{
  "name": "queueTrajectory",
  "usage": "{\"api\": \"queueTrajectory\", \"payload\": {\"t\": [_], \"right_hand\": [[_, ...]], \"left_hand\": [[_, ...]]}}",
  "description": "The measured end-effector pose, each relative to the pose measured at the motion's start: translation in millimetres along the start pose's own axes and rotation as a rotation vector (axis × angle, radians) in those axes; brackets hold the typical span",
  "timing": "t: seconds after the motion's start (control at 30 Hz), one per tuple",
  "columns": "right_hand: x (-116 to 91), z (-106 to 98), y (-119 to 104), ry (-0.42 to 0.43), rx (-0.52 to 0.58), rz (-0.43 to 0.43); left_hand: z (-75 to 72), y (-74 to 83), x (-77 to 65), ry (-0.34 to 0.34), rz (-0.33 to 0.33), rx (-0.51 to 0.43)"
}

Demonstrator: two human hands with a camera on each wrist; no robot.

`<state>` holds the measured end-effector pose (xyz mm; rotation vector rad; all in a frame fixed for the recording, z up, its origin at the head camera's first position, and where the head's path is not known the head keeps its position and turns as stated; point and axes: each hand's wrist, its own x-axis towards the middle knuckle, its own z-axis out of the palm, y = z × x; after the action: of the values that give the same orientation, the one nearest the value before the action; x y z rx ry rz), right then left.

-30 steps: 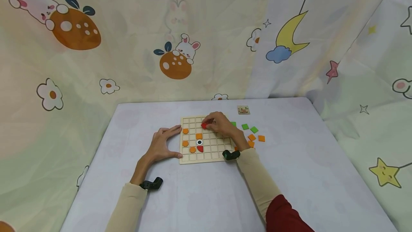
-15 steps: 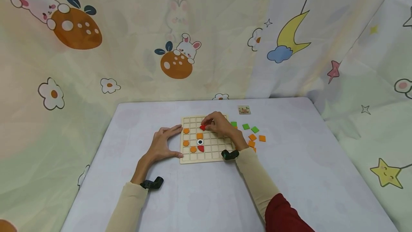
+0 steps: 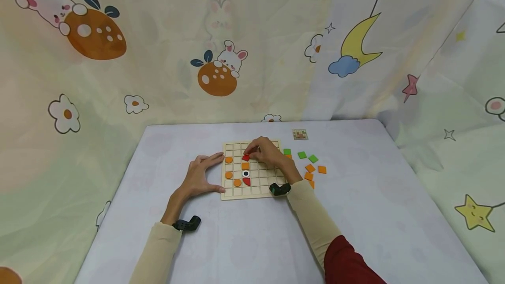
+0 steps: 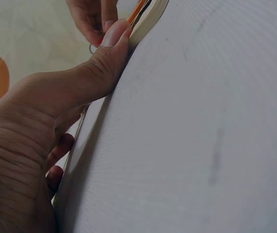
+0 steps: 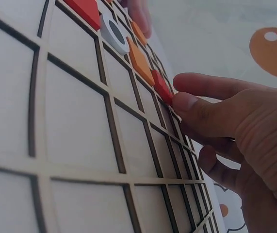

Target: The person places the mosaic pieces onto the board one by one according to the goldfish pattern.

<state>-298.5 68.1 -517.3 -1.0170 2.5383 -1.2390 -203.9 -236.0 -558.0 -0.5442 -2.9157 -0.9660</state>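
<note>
A wooden grid board [image 3: 258, 187] lies on the white table. My right hand [image 3: 266, 151] pinches a small red tile [image 3: 245, 158] between thumb and fingertips at a cell just beyond an orange square tile [image 3: 245, 166]. In the right wrist view, that red tile [image 5: 162, 88] sits low against the grid, with the thumb at its edge. My left hand [image 3: 196, 176] touches the board's left edge, thumb and fingers spread apart along it. Nearer on the board are a black-and-white eye tile [image 3: 246, 173], a rounded red tile [image 3: 246, 182] and several orange round tiles [image 3: 237, 182].
Loose green tiles [image 3: 302, 155] and orange square tiles [image 3: 322, 169] lie to the right of the board, partly behind my right forearm. A small picture card [image 3: 300, 134] lies at the back of the table. A printed cloth hangs behind.
My right hand has shifted slightly left and nearer with the red tile, bringing it up to the cell beyond the orange square tile. My left hand stays at the board's edge.
</note>
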Motion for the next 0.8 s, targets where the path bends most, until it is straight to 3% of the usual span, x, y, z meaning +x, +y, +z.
{"api": "queueTrajectory", "payload": {"t": [0.53, 0.8], "right_hand": [[-2, 10, -5, 0.027, -0.185, 0.067], [-2, 11, -10, 0.005, -0.17, 0.074]], "left_hand": [[-1.0, -1.1, 0.3, 0.001, 0.002, -0.003], [0.3, -1.7, 0.4, 0.005, 0.012, -0.008]]}}
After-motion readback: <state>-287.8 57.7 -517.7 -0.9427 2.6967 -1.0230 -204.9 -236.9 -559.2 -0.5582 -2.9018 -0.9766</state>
